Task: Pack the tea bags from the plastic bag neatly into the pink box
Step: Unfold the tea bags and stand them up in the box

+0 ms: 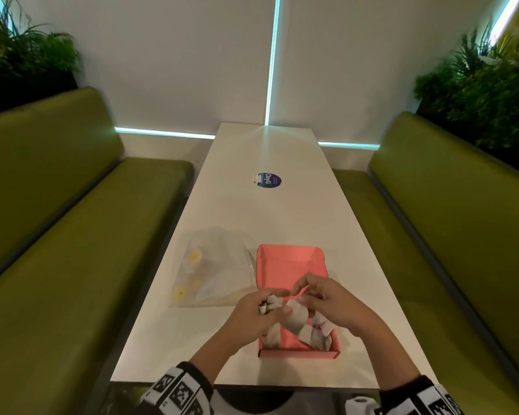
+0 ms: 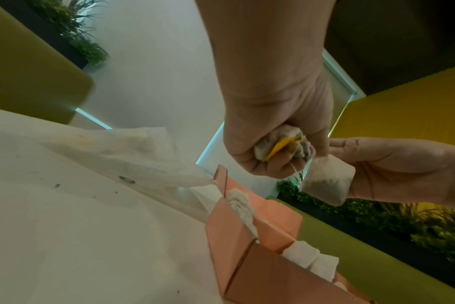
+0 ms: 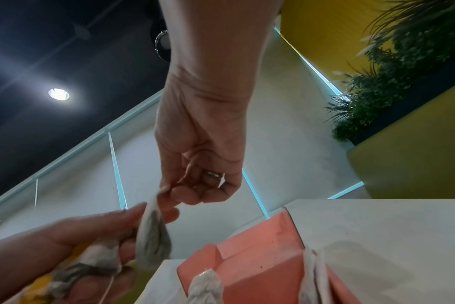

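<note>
The pink box [image 1: 291, 265] lies open on the white table [image 1: 282, 211], with several tea bags [image 1: 315, 336] at its near end. Left of it lies the clear plastic bag [image 1: 210, 268], with yellow tags showing through. Above the box's near end, my left hand [image 1: 252, 313] grips a crumpled bunch of tea bags [image 2: 283, 144] with a yellow tag. My right hand [image 1: 321, 298] pinches the top of one tea bag [image 3: 153, 242], which hangs beside the left fingers. A thin string runs from the bunch towards that bag.
Green padded benches [image 1: 72, 235] run along both sides of the narrow table. A round blue sticker [image 1: 269, 180] sits further up the tabletop. Plants [image 1: 477, 85] stand behind the bench backs, and a white wall closes the far end.
</note>
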A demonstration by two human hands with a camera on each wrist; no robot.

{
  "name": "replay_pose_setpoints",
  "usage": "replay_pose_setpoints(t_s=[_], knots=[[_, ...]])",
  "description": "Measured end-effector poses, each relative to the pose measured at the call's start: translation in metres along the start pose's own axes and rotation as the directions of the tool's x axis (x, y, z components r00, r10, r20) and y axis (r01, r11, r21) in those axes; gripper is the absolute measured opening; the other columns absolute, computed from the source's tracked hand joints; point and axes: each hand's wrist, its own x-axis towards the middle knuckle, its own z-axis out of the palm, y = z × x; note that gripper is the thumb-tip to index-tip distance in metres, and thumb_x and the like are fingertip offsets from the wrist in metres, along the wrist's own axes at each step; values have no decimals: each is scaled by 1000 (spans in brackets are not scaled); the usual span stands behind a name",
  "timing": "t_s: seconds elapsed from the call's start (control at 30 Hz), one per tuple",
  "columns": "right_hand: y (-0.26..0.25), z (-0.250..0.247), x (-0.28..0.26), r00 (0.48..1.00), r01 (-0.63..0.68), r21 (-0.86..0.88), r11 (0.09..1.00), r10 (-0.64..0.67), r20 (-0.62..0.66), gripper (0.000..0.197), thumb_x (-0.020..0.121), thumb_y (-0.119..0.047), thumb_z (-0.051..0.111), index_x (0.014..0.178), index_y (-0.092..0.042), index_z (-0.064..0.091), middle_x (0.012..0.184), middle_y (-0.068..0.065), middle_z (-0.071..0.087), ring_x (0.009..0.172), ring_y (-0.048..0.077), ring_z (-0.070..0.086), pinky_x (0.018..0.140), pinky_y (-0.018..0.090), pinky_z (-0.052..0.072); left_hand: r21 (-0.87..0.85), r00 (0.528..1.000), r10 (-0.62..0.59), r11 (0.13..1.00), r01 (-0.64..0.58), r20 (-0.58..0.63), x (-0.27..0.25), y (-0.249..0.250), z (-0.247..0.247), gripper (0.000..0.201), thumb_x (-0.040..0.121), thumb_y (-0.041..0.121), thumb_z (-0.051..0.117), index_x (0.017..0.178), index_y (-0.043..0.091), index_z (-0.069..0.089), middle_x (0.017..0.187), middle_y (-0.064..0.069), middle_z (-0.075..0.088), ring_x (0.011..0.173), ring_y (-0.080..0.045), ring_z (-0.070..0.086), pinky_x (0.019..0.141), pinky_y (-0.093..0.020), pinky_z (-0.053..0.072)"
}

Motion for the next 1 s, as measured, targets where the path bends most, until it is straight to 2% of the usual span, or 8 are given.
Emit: replay_pose_setpoints(t_s=[0.2, 0.37, 0.5, 0.57, 0.63, 0.67, 0.77, 1.0], knots=[[2, 3, 0, 998, 22, -28, 999, -23, -62, 10, 82, -27, 71, 87, -24, 62, 88, -4, 63, 68, 9, 55, 64, 24, 47, -11, 998, 33, 999, -34, -57, 1, 2, 4, 11, 81, 25, 71, 76, 18, 65, 60, 15, 54, 50, -1, 46, 48, -18, 41], [10, 6, 8, 961, 16, -156, 988, -59, -270, 12, 78, -16, 74, 71, -21, 65, 84, -3, 64, 74, 15, 59, 69, 25, 49, -34, 994, 15, 999, -19, -112, 3, -4, 3, 6, 84, 20, 70, 82, 15, 68, 75, 7, 60, 57, -6, 50, 50, -21, 43], [15, 1, 10, 643, -106, -183, 977, -73, -762, 8, 83, -21, 70, 79, -14, 70, 93, 0, 62, 75, 15, 58, 64, 21, 38, -67, 982, -14, 998, 1, -190, 4, -8, -3, 13, 85, 20, 68, 98, 17, 67, 76, 3, 59, 56, -2, 52, 53, -20, 45], [14, 0, 7, 789, -55, -93, 994, -14, -614, 8, 82, -21, 71, 77, -14, 70, 88, -1, 65, 72, 13, 59, 63, 16, 41, -69, 976, -9, 998, -6, -219, 3, -10, -7, 20, 84, 16, 69, 102, 20, 63, 75, 0, 55, 54, 0, 50, 52, -19, 45], [7, 4, 0, 959, -108, 22, 994, 110, -262, 6, 82, -17, 70, 77, -14, 69, 80, -1, 67, 63, 9, 59, 56, 14, 43, -15, 973, 1, 1000, -4, -230, 5, -16, -12, 30, 80, 13, 72, 105, 24, 59, 77, -3, 54, 57, -1, 51, 56, -19, 46], [6, 6, -2, 973, -140, 30, 990, 143, -184, 7, 84, -15, 68, 78, -12, 68, 77, 0, 66, 58, 9, 58, 50, 13, 43, 44, 974, -1, 999, 11, -228, 5, -18, -14, 34, 78, 15, 75, 105, 26, 58, 79, -1, 56, 60, 1, 53, 59, -17, 46], [9, 10, -2, 938, -186, 7, 983, 179, -296, 15, 91, -18, 58, 80, -9, 58, 76, 3, 61, 47, 10, 55, 45, 15, 42, 250, 985, -37, 965, 78, -167, 5, -24, -15, 48, 75, 25, 77, 114, 26, 49, 82, 14, 54, 69, 4, 52, 64, -11, 42], [23, 19, -2, 945, -188, -91, 978, 155, -287, 16, 96, -19, 48, 81, -13, 46, 65, 2, 62, 50, 13, 64, 50, 22, 45, 539, 974, -223, 818, 202, -28, 9, -34, -5, 90, 70, 23, 71, 138, 36, 14, 86, 15, 54, 77, -13, 58, 69, -28, 47]])
